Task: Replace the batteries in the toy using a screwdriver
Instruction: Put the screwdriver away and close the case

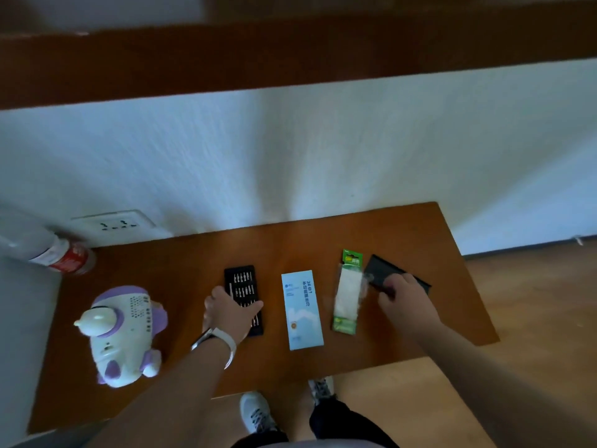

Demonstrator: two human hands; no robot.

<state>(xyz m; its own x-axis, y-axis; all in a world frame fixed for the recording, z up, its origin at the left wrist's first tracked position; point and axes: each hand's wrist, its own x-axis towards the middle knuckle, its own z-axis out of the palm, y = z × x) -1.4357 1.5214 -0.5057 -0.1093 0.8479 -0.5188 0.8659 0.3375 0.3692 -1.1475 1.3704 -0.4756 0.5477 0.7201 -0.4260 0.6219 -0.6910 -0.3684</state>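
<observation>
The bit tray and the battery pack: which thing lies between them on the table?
In the head view, a light blue box lies flat between the bit tray and the battery pack, touching neither.

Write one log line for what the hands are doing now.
left hand: on bit tray | right hand: on black lid | toy: untouched

Left hand (227,313): palm down, fingers spread, wrist banded.
Right hand (403,297): fingers curled, pinching.
Arms: both extended forward.

Smooth wooden table (403,227), glossy plastic toy (122,334)
</observation>
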